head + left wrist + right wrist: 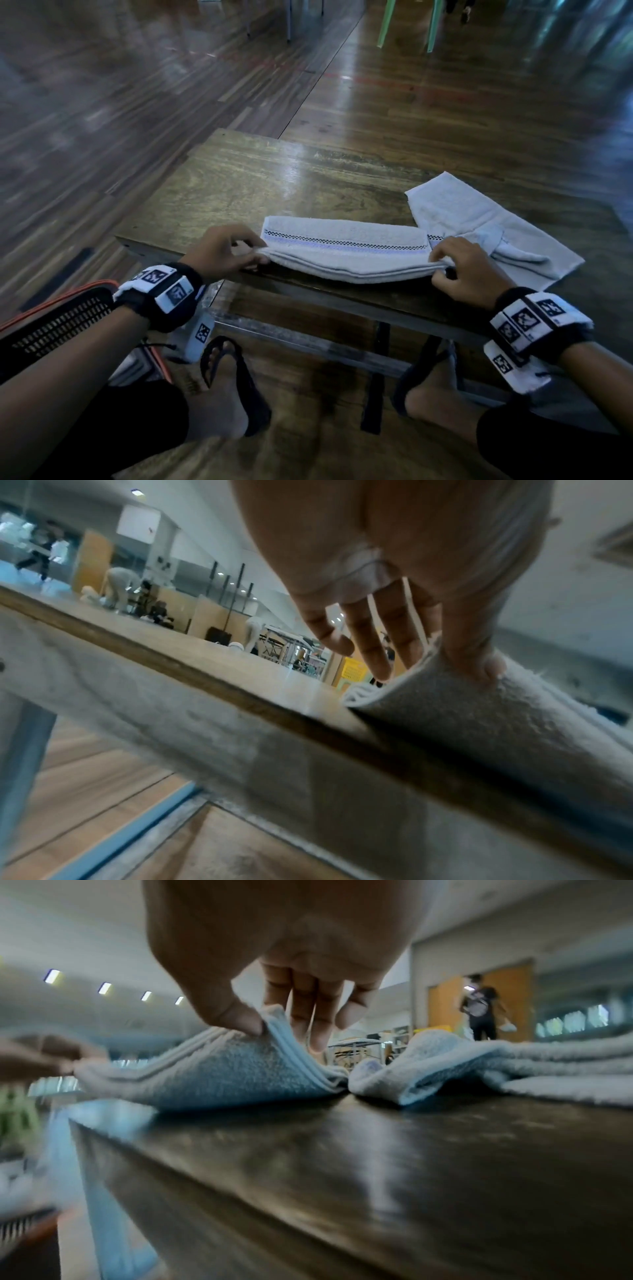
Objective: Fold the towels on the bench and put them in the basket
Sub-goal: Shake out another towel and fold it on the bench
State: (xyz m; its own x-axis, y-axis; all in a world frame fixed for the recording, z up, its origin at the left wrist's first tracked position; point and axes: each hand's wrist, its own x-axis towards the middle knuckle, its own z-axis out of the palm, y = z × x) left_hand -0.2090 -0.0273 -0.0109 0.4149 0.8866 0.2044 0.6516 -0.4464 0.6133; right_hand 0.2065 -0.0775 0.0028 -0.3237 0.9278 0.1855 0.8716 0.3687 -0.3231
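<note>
My left hand [224, 251] and right hand [467, 270] each pinch one end of the folded towel [346, 251]; another towel [479, 222] lies at its 2 o'clock.

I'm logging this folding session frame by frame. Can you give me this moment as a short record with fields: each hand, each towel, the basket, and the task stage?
left hand: pinches the left end of the striped towel
right hand: pinches its right end
striped towel: folded into a long band at the bench front edge
second towel: loosely spread, on the right
basket: on the floor by the left arm; contents unseen
stage: folding, nothing visibly in the basket yet
</note>
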